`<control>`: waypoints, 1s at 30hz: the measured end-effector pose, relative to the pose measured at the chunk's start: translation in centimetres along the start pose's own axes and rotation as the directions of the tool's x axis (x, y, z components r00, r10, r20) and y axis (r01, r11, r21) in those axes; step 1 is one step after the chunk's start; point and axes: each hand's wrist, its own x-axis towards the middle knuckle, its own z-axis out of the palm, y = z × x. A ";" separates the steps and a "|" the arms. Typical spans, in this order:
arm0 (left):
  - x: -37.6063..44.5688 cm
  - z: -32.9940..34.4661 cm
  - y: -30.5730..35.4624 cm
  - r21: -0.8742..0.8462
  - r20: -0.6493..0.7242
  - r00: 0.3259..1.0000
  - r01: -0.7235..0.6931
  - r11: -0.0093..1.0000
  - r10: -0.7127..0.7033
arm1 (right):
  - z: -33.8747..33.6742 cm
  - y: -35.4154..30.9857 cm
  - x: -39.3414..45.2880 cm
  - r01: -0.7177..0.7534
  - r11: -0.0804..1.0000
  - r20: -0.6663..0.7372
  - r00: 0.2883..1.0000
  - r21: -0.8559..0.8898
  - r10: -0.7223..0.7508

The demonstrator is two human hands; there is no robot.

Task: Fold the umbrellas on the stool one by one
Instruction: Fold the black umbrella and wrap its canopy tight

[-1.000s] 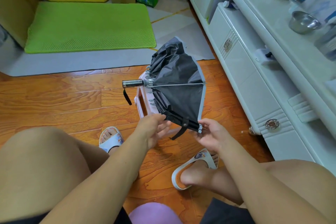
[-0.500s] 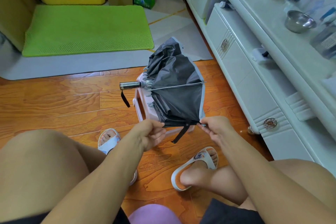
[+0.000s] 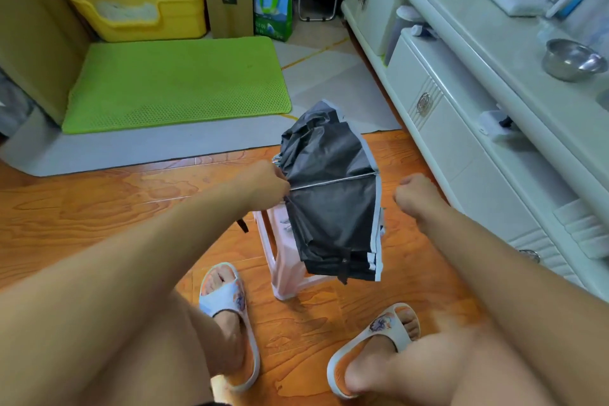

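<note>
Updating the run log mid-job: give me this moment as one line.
left hand: grips handle end of black fabric umbrella | right hand: fisted, holds nothing, beside canopy | umbrella: on pink plastic stool, unfolded

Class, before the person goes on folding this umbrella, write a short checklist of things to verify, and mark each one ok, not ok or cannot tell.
1. Left hand holds the umbrella's handle end: ok.
2. Right hand holds the umbrella: not ok, it is curled and apart from the canopy edge.
3. Umbrella rests on the pink stool: ok.
4. Canopy gathered flat: not ok, still bunched.
5. Closing strap fastened: not ok, it hangs loose.
6. More umbrellas waiting on the stool: cannot tell.
</note>
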 end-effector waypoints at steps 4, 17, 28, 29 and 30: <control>4.9 0.3 0.2 -0.173 -0.063 0.996 0.049 0.984 -0.061 | -1.0 -7.7 3.2 0.228 0.974 -0.075 0.971 0.013 -0.226; 9.5 1.0 0.1 -0.501 0.182 0.980 0.168 0.849 -0.086 | 0.1 -13.4 4.1 0.446 0.819 0.022 0.874 0.362 -0.485; 4.6 -0.2 -0.8 -0.389 0.048 0.989 -0.108 0.915 0.137 | -1.9 -9.7 0.2 0.385 0.676 -0.135 0.910 0.629 -0.393; 4.0 -0.3 -0.7 -0.371 0.049 0.986 -0.132 0.919 0.162 | -2.0 -9.7 -0.2 0.352 0.657 -0.100 0.915 0.667 -0.390; 3.6 -0.3 -0.5 -0.368 0.053 0.982 -0.150 0.918 0.182 | -2.1 -9.5 -0.6 0.325 0.653 -0.060 0.918 0.684 -0.393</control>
